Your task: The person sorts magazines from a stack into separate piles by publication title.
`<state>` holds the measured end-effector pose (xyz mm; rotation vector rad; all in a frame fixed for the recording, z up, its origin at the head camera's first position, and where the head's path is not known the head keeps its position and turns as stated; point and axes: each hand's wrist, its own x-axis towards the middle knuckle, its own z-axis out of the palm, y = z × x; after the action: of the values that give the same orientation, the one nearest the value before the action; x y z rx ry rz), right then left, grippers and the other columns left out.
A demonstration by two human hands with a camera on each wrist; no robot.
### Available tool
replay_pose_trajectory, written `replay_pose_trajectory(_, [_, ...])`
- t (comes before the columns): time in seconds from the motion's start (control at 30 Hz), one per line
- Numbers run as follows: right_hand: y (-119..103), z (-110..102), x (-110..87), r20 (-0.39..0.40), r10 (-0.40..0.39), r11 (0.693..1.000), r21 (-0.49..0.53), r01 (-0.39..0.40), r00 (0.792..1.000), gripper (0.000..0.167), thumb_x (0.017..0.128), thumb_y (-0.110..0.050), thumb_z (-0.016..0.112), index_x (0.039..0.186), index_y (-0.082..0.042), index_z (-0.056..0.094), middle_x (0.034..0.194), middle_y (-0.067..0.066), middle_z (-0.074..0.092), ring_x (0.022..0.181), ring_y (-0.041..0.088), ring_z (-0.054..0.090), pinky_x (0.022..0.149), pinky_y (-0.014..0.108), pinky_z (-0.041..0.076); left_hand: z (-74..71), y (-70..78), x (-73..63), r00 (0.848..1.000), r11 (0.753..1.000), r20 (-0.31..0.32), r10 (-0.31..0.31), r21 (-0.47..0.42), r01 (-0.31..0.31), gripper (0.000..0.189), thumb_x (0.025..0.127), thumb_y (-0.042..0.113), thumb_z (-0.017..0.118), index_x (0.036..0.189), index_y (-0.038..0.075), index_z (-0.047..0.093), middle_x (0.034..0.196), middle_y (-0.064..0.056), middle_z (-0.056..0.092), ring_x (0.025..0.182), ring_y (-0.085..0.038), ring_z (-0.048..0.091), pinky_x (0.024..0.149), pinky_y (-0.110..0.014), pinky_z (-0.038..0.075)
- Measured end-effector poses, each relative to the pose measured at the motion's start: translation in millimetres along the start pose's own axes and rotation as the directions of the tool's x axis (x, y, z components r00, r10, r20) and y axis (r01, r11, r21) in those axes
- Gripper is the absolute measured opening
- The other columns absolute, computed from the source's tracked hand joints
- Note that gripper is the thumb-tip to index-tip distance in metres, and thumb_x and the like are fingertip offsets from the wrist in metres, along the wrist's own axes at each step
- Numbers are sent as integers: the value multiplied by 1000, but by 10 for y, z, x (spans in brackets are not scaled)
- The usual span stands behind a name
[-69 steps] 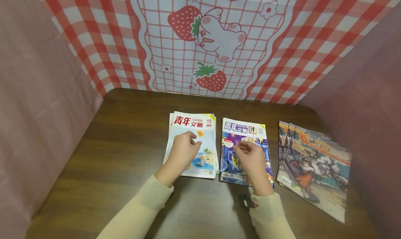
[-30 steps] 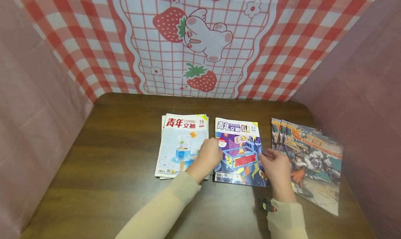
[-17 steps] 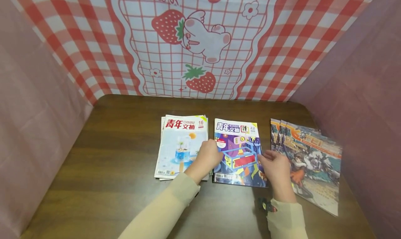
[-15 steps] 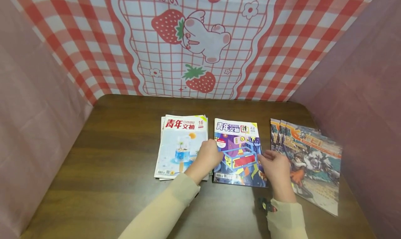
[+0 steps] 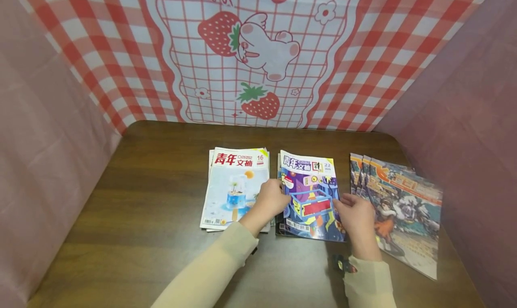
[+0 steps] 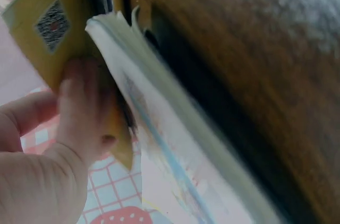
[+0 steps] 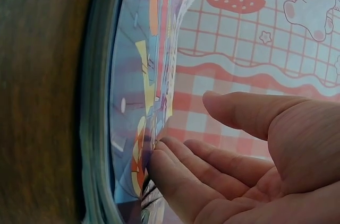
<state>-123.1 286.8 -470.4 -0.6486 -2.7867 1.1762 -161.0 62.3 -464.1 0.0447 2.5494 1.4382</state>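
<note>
A purple magazine (image 5: 311,200) lies on top of the middle stack, its left edge raised and moved off the magazine under it. My left hand (image 5: 269,202) grips that left edge with curled fingers. In the left wrist view, the fingers (image 6: 74,107) lie against a yellow-brown cover with a printed code. My right hand (image 5: 357,218) rests at the magazine's right edge. In the right wrist view, its fingertips (image 7: 159,155) touch the edge, with the thumb held apart. A pale blue magazine (image 5: 232,187) tops the stack just left of my left hand.
Several fanned magazines (image 5: 408,218) with a dragon-like cover lie at the right, beside my right hand. All rest on a brown wooden table (image 5: 153,200). A red checked strawberry cloth (image 5: 258,52) hangs behind, and pink curtains stand on both sides.
Both hands came from above the stacks to the sides of the middle stack. Since half a second ago, the purple magazine's left side has risen and shifted right, showing one beneath.
</note>
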Motion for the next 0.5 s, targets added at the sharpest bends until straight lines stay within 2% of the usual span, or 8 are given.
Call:
replay_pose_trajectory(0.1, [-9, 7, 3, 7, 20, 1000, 5, -20, 1000, 49, 94, -20, 72, 130, 12, 60, 121, 28, 66, 110, 43, 65, 93, 53, 50, 24, 3, 3, 999, 999, 26, -28, 21, 27, 19, 79, 0, 73, 98, -3, 73, 76, -7, 66, 64, -20, 58, 58, -32, 53])
replay_pose_trajectory(0.2, [-11, 9, 4, 17, 28, 1000, 5, -28, 999, 50, 93, -19, 72, 131, 12, 59, 122, 28, 65, 111, 42, 65, 93, 52, 51, 41, 8, 1, 999, 998, 37, -21, 57, 19, 21, 80, 0, 71, 101, -1, 72, 83, -9, 68, 72, -22, 62, 66, -35, 55])
replay_pose_trajectory(0.27, [-8, 6, 4, 27, 28, 1000, 5, -28, 999, 52, 93, -19, 73, 132, 12, 58, 123, 28, 65, 111, 42, 65, 93, 51, 52, 48, 7, -1, 999, 999, 31, -11, 52, 9, 24, 81, -1, 71, 105, 0, 71, 88, -11, 69, 79, -23, 64, 72, -37, 56])
replay_pose_trajectory(0.33, [-6, -1, 2, 45, 21, 1000, 9, -21, 999, 54, 92, -18, 74, 133, 12, 57, 125, 28, 64, 112, 41, 65, 93, 51, 52, 48, 10, -12, 1000, 1000, 19, -9, 18, 9, 30, 82, -2, 70, 111, 0, 69, 93, -13, 69, 82, -24, 64, 72, -37, 56])
replay_pose_trajectory(0.43, [-11, -11, 2, 74, 12, 1000, 7, -13, 997, 58, 92, -20, 75, 135, 13, 55, 127, 30, 62, 114, 43, 63, 93, 51, 52, 40, 21, -26, 999, 993, 18, -49, -110, 51, 36, 84, -5, 69, 120, -1, 64, 97, -15, 67, 71, -22, 62, 58, -34, 56])
replay_pose_trajectory(0.5, [-11, -15, 8, 84, -4, 1000, 7, 4, 996, 60, 92, -20, 76, 136, 14, 54, 127, 31, 61, 115, 43, 63, 94, 51, 51, 31, 36, -35, 996, 974, 32, -84, -209, 89, 38, 86, -7, 68, 124, 0, 63, 94, -15, 66, 59, -18, 58, 45, -30, 52])
